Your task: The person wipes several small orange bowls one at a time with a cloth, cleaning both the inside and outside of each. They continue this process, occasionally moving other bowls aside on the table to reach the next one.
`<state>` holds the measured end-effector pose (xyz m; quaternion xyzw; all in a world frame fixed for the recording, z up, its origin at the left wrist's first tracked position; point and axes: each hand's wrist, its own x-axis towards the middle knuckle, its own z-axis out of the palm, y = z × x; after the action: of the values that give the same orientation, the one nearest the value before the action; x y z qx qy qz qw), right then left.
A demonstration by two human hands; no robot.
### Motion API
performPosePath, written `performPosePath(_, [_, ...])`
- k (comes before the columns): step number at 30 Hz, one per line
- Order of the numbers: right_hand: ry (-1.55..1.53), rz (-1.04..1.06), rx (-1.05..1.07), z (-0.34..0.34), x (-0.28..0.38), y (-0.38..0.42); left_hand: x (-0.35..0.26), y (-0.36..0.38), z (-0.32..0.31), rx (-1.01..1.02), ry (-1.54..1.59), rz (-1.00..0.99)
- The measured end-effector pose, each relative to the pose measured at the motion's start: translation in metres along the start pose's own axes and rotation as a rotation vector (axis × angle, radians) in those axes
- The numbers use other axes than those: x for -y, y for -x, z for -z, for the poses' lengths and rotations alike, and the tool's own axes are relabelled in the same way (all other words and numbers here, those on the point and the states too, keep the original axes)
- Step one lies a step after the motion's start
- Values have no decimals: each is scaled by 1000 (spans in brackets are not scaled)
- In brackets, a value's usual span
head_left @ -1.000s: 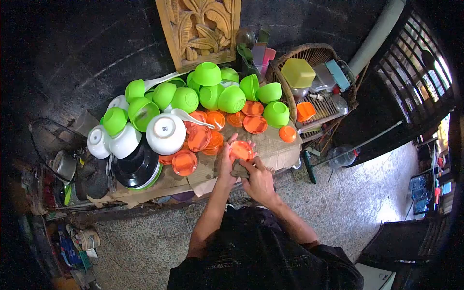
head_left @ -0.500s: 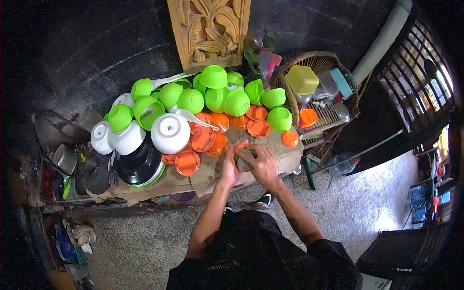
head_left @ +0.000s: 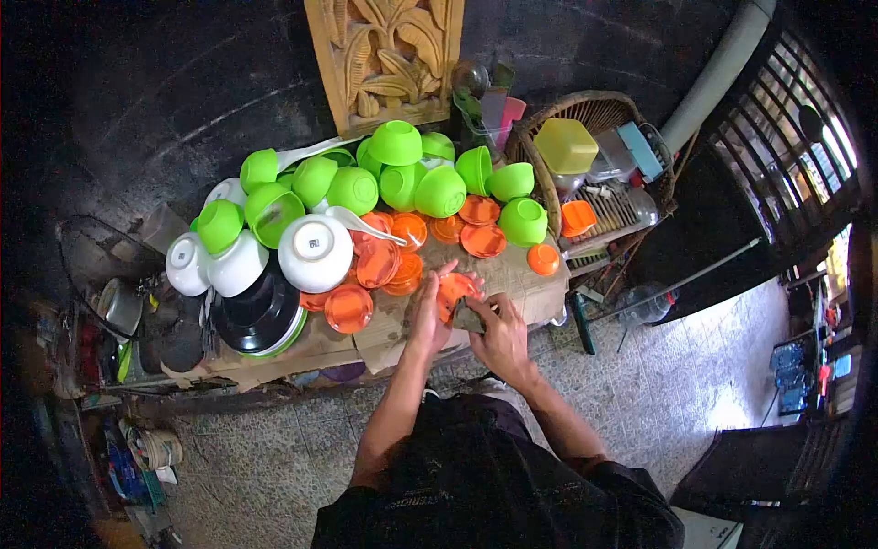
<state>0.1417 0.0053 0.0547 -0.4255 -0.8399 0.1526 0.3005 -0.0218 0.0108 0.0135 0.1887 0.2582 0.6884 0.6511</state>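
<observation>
My left hand [head_left: 426,317] is closed around the edge of a small orange dish [head_left: 454,289], its inner face turned up. A crumpled grey cloth [head_left: 469,318] is pinched in my right hand [head_left: 505,340], at the dish's lower right edge. Both hands are above the front of the cardboard [head_left: 389,334]. Left of them lie several more orange dishes [head_left: 349,308], some overlapping. A small orange cup [head_left: 543,260] sits on the right end of the cardboard.
Several green bowls [head_left: 441,190] are heaped behind the dishes. White bowls [head_left: 315,252], a white spoon [head_left: 368,226] and black dishware [head_left: 251,316] are at the left. A wicker basket [head_left: 530,169] with plastic containers stands at the right. A carved wooden panel [head_left: 389,55] leans behind.
My right hand with the cloth has moved off the dish's face to its lower right edge, so more of the orange surface shows. The whole view has shifted slightly.
</observation>
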Motion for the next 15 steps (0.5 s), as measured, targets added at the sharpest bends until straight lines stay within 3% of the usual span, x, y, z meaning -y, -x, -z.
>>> performPosePath(3, [-109, -55, 86, 9, 11, 1, -3, -2, -3, -66, 28, 26])
performPosePath(5, [-218, 171, 89, 9, 6, 0, -6, -4, 2, -27, 62, 45])
performPosePath(11, [-112, 350, 81, 15, -6, -12, -10, -7, 14, -60, 165, 134])
performPosePath(15, [-254, 206, -2, 9, -4, -22, -12, -2, 15, -100, 284, 213])
